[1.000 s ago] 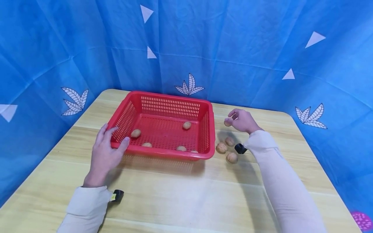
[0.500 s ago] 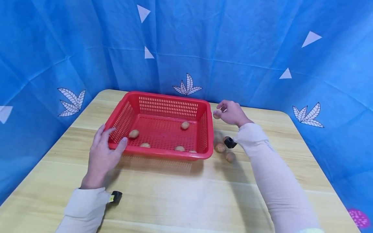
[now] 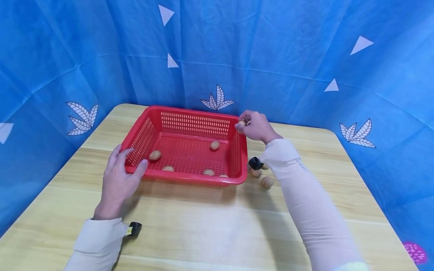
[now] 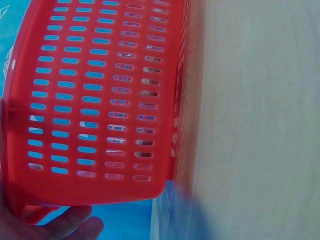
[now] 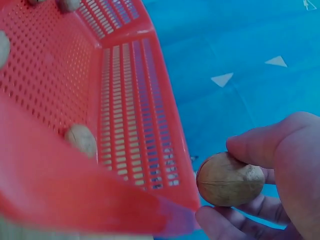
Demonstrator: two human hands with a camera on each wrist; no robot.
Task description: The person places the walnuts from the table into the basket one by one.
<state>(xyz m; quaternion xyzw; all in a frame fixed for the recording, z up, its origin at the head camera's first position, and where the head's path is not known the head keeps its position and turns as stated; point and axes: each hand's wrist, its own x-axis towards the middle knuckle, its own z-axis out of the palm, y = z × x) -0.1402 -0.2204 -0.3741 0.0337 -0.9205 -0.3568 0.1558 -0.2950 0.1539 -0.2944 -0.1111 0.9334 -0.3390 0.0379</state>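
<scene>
In the head view, my right hand (image 3: 255,126) pinches a walnut (image 5: 230,179) between thumb and fingers at the far right corner of a red plastic basket (image 3: 194,180). The right wrist view shows this walnut right beside the basket's rim. My left hand (image 3: 118,180) holds the near left corner of the basket, its thumb over the front rim and its fingers along the left side. Several walnuts lie apart on the basket's floor, among them one walnut (image 3: 214,145) toward the right and another walnut (image 3: 155,155) toward the left.
On the table (image 3: 190,233), just right of the basket, sit a few loose walnuts (image 3: 267,182), partly covered by the black wrist camera (image 3: 255,163). Blue patterned cloth (image 3: 288,49) hangs behind the table and along its sides.
My right hand has carried the walnut leftward and slightly away from me, from above the loose walnuts to the basket's far right corner. The left hand and basket stay in place.
</scene>
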